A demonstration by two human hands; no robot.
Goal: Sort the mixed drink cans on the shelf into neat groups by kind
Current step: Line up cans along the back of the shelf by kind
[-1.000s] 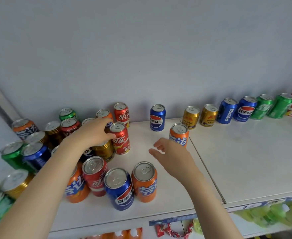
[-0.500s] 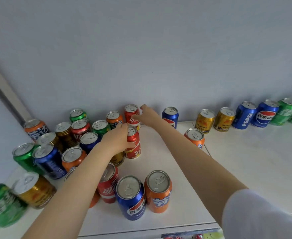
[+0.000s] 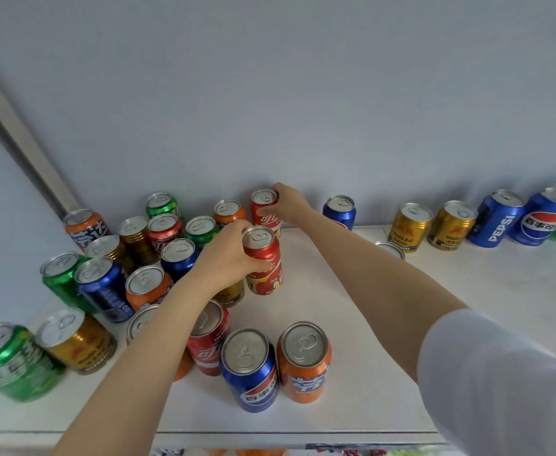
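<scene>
A blue aluminium can and an orange aluminium can are standing at the white shelf's front. Beyond, the left hand is gripping a red aluminium can; farthest, the right hand is seemingly clasping a second red can by the wall.

"PEPSI" is running up the blue can at right, "百事可乐" is showing on its blue neighbour, "Wealth Bull" is showing on a gold can

Arms outstretched, left hand gripping near can, right hand gripping far can
</scene>
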